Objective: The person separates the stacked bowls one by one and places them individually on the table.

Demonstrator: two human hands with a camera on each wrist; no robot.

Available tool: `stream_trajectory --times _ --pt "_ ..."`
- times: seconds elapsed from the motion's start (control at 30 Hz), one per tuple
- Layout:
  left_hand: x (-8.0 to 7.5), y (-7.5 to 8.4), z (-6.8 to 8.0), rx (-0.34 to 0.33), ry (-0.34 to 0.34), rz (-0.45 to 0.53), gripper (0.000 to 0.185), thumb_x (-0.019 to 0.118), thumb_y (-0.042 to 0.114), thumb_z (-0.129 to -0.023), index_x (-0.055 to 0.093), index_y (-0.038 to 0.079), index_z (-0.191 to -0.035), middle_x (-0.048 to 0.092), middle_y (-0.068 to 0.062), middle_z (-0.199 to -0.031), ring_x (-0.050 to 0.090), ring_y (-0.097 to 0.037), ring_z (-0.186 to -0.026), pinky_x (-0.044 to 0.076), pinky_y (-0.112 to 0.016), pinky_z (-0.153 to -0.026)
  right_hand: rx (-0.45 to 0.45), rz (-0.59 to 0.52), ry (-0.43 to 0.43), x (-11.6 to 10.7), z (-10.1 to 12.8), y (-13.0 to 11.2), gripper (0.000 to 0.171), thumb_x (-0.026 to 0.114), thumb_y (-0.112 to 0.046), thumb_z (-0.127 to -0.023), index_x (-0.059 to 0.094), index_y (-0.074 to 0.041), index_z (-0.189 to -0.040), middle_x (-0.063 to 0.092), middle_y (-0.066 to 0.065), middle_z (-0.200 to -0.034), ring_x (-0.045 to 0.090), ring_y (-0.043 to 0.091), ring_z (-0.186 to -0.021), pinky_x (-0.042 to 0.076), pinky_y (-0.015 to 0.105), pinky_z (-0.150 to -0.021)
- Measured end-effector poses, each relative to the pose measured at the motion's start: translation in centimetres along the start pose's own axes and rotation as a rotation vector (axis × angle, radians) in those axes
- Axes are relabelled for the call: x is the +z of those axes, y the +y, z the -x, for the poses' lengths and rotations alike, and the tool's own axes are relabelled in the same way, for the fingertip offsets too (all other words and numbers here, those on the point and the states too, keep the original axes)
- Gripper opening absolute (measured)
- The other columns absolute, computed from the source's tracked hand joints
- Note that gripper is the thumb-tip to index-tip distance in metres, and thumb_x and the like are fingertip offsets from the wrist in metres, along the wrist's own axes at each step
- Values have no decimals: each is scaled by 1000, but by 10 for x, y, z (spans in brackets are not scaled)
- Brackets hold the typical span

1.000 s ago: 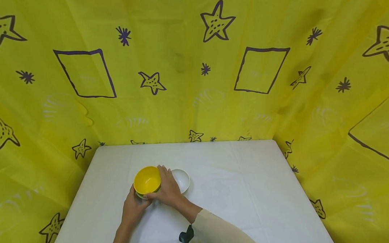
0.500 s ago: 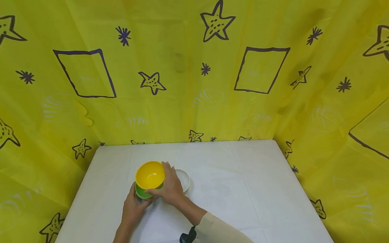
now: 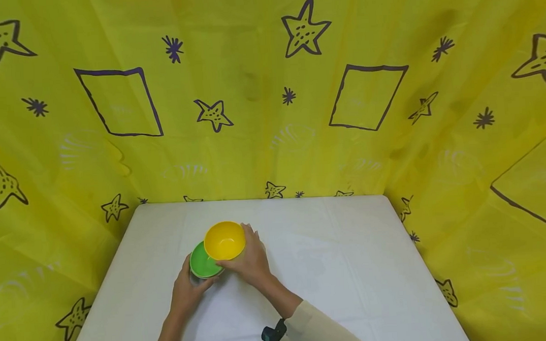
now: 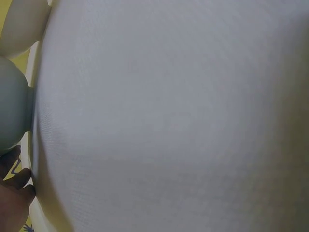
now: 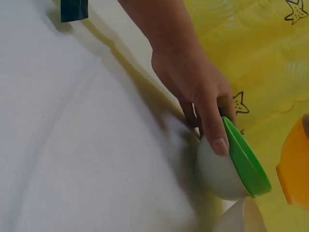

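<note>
My right hand (image 3: 251, 260) grips a yellow bowl (image 3: 225, 241) by its right side, thumb at the near edge. The bowl is raised and overlaps the far right part of a green bowl (image 3: 203, 262). Around the near left of that green bowl curls my left hand (image 3: 187, 291). In the right wrist view the green bowl (image 5: 248, 159) shows a pale outside below a green rim, with my left hand (image 5: 193, 77) pinching its side. The yellow bowl (image 5: 294, 166) is apart from it there. Fingertips (image 4: 19, 181) show beside the pale bowl side (image 4: 12, 104) in the left wrist view.
A white bowl (image 5: 244, 217) stands beside the green one; in the head view my right hand and the yellow bowl hide it. Beneath is a white-covered table (image 3: 332, 269). Yellow curtains (image 3: 263, 155) with drawn stars enclose its back and sides.
My right hand has lifted the yellow bowl out of the green bowl and carried it to the right, uncovering the green inside. My left hand has stayed at the green bowl.
</note>
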State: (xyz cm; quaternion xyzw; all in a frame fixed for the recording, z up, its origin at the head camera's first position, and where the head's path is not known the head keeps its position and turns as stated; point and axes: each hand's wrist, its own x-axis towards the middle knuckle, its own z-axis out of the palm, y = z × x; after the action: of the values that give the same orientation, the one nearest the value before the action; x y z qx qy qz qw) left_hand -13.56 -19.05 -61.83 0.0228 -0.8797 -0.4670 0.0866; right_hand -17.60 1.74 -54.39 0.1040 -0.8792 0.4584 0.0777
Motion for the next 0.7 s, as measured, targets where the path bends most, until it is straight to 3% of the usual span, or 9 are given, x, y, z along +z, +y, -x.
stream_trajectory --times 0.13,0.3,0.7 --pt "1 -2 -1 8 -1 2 102 93 29 -81 35 -1 -158 46 -29 -156 40 -50 -145 30 -68 -118 16 -24 32 -5 3 6 113 98 -44 -69 39 -6 -158 49 13 -157 49 40 -141 45 60 -112" --pt "2 -2 -3 11 -1 9 101 93 29 -81 34 0 -159 45 -28 -157 39 -48 -146 28 -68 -119 35 -48 47 -13 3 10 113 98 -41 -71 37 -5 -159 49 14 -156 49 39 -141 39 61 -116" --pt "0 1 -1 -15 -14 11 102 92 27 -81 33 -1 -159 46 -29 -156 40 -50 -145 30 -68 -118 110 -128 96 -31 10 10 114 98 -42 -71 37 -4 -160 48 16 -157 43 44 -146 39 64 -115"
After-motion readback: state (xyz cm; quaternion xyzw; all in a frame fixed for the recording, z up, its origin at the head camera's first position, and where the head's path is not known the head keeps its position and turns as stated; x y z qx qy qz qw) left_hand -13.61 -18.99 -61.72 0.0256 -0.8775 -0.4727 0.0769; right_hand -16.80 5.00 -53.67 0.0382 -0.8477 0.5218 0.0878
